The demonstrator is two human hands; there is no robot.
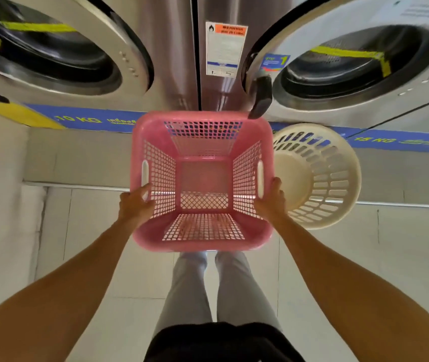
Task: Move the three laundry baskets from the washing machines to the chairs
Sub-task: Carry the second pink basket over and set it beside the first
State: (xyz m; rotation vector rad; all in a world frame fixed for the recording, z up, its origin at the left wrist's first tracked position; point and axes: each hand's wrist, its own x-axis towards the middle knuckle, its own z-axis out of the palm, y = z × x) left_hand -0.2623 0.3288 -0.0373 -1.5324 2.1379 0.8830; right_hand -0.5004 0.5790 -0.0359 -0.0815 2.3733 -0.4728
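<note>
Head camera looks straight down past a dark top and pale grey trousers to the tiled floor, with two bare forearms reaching forward. The left hand is closed over the left rim of a pink square laundry basket, just below its slot handle, and the right hand is clamped on the opposite rim the same way. The basket is empty and seems to be held clear of the floor in front of the legs, though from this angle I cannot be sure it has left the ground.

Just beside it on the right, its rim touching or nearly touching the pink one, a round cream laundry basket sits at the foot of the machines, untouched. Beyond both stand two front-loading washing machines: the left washer and the right washer with its door handle hanging over the pink basket's far edge, and a warning sticker between them.

By my count: two baskets in sight, two washers, no chairs. The third basket is out of view, so whether it is already moved I cannot tell. At least two carries look to remain.
</note>
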